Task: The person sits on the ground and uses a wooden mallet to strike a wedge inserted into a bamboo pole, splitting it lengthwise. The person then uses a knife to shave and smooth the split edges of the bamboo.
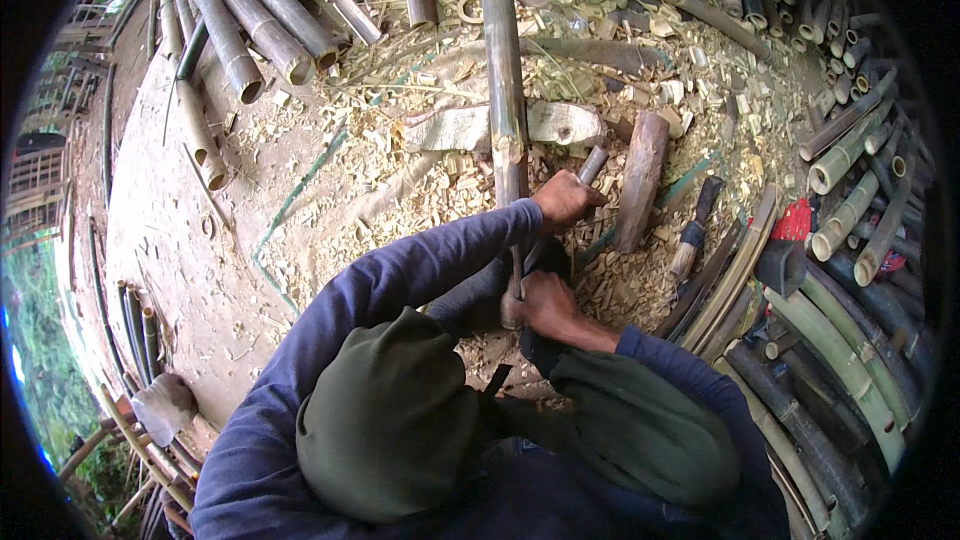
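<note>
A dark bamboo pole point(503, 70) points away from me, resting across a pale, chipped log point(560, 124), with a cut pale patch near its close end. My left hand point(566, 202) is closed in a fist around a short grey rod-like handle point(594, 164), just right of the pole's near end. Closer to my body, my right hand point(553, 310) wraps round the brown end of a tool with a thin dark shaft point(517, 275). That shaft points toward the pole; whether they touch is unclear, and the tool's kind cannot be made out.
Wood chips point(440, 185) cover the ground round the log. A brown wooden block point(642, 180) lies right of my left hand, near a dark-handled tool point(697, 225). Cut bamboo poles point(250, 20) lie at the far left; stacked bamboo pieces point(845, 165) and split strips point(830, 360) crowd the right.
</note>
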`<state>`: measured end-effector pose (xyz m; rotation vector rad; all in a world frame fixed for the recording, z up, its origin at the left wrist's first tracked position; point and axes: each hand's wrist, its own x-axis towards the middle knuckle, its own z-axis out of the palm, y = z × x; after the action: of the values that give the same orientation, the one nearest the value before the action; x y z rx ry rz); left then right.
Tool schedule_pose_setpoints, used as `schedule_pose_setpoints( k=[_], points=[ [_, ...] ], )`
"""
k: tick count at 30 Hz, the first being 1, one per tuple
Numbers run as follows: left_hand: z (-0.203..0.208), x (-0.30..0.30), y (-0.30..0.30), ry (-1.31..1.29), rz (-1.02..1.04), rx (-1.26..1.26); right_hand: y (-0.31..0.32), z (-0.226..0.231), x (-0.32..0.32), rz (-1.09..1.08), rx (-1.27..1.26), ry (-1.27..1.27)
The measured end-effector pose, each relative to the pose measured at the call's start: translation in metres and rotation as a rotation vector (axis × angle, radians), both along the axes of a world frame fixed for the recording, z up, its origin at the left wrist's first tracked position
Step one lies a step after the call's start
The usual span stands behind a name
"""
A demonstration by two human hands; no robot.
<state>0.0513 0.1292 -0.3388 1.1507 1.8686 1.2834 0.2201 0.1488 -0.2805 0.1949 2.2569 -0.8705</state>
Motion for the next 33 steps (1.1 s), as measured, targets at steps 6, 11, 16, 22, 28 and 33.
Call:
schedule_pose_setpoints(
  k=[6, 11, 16, 22, 28, 33],
  points=[
    [0.121, -0.020, 0.000, -0.652, 0.295, 0.104, 0.009, 0.015, 0.005, -0.013, 0.051, 0.106],
    [0.217, -0.106, -0.073, -0.634, 0.680, 0.445, 0.041, 0.050, -0.006, -0.369, -0.629, -0.292],
    [0.155, -0.127, -0.149, -0.724, 0.962, 0.309, 0.042, 0.052, -0.014, -0.338, -0.637, -0.423],
    [0.031, -0.096, -0.226, 0.057, 0.897, -0.881, 0.053, 0.048, -0.118, -0.070, -0.066, 0.165],
    [-0.007, -0.067, -0.241, -0.013, 1.001, -0.891, 0.059, 0.022, -0.262, -0.229, 0.124, 0.338],
    [0.001, -0.063, -0.229, -0.020, 1.002, -0.884, 0.058, -0.003, -0.284, -0.236, 0.106, 0.250]
  ],
)
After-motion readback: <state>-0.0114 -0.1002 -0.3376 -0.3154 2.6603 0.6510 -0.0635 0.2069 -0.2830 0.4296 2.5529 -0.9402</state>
